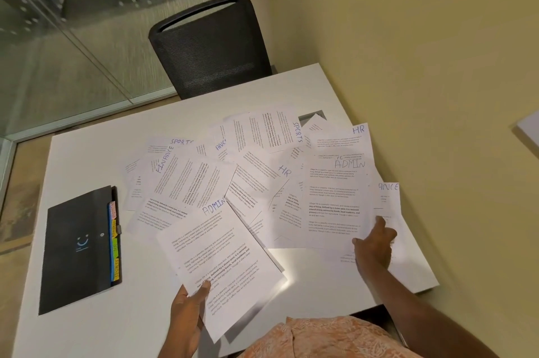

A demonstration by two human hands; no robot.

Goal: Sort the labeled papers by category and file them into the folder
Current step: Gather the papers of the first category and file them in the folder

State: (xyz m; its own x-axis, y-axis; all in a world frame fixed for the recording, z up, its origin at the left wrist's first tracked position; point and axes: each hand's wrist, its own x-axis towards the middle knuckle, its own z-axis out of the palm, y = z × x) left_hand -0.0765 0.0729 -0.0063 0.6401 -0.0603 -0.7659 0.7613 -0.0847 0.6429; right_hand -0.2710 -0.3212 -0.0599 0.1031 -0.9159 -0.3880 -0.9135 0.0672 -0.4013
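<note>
So the thing that matters here is the second ADMIN sheet (335, 200). It lies flat on top of the scattered papers (204, 176) at the 3 o'clock side of the counter (87, 153), with its long axis running roughly 12 to 6. The right hand (374, 244) is at its lower 5 o'clock corner, so most of the page stretches toward 11 o'clock from those fingers (379, 222). They're touching the edge, but it's too blurry to tell whether they've pinched it or are just resting there.

The left hand (186, 311) definitely has a grip. Its thumb is on top of the first ADMIN sheet (221, 255) and the fingers are under it. It holds the page by its near corner, lifted and tilted toward 1 o'clock.

The folder (75, 249) sits closed out at 9 o'clock, well apart from the right hand and closer to the left. Its coloured tabs (114, 241) face the pile. My guess is the right-side page gets slid toward 9 o'clock to join the held one.
</note>
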